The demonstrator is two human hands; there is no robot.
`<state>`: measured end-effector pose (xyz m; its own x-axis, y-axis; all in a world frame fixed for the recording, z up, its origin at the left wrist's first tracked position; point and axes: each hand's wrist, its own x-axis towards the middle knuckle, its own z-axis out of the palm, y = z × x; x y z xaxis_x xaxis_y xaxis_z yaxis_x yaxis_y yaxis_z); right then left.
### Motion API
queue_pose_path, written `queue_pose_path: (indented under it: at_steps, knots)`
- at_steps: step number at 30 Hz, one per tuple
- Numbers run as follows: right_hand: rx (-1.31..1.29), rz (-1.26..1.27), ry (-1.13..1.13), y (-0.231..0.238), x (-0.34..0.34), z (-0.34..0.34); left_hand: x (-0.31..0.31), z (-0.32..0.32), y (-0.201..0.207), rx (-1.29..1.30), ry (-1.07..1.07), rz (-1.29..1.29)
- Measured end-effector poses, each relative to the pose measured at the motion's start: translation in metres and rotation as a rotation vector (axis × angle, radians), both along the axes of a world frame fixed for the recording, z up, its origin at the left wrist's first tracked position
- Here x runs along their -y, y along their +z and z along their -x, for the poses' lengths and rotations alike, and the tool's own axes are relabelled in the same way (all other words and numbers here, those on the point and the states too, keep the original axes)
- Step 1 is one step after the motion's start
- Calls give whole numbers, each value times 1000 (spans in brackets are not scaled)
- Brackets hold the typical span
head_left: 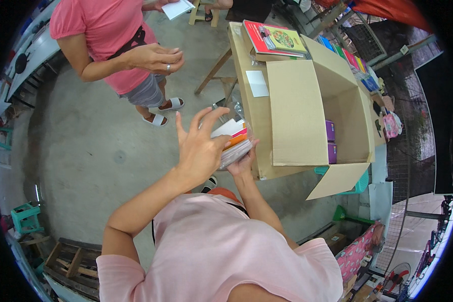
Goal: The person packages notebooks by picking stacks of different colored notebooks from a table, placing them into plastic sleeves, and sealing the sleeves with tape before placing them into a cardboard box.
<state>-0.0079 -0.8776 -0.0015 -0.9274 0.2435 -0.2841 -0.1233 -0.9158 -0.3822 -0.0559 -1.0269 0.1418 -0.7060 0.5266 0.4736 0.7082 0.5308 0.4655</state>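
My right hand [243, 162] is closed around the lower right side of a small stack of cards or thin pads [231, 157] in clear plastic. White, pink and orange edges show at the top of the stack. My left hand [199, 146] is over its left side, fingers spread, one fingertip touching the stack. Clear plastic film [237, 107] sticks up beyond the stack. Whether the cards are loose or bound cannot be made out.
On the wooden table [245, 100] to the right stand an open cardboard box [297, 113] with purple packs [331, 152] inside, a white card [257, 83] and stacked notebooks [285, 39]. A person in pink [103, 25] stands at far left holding a white card [177, 8].
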Motion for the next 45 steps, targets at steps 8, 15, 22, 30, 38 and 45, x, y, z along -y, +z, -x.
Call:
queue_pose_path:
  at_steps: [8, 15, 22, 30, 38, 45]
  knots:
    - [78, 54, 1, -19, -11, -8, 21, 57, -6, 807, 32, -599]
    - [18, 129, 50, -38, -17, -17, 22, 62, -6, 825, -19, -568]
    - [25, 160, 26, -37, -24, -19, 11, 33, 20, 229, -32, -347]
    - [142, 36, -11, -31, -25, -15, 5, 2, 37, -67, -172, -43]
    - [108, 23, -11, -30, -22, -14, -12, -6, 17, 20, -145, -4]
    - [35, 88, 5, -37, -29, -16, 2, 9, 44, 540, 83, -357]
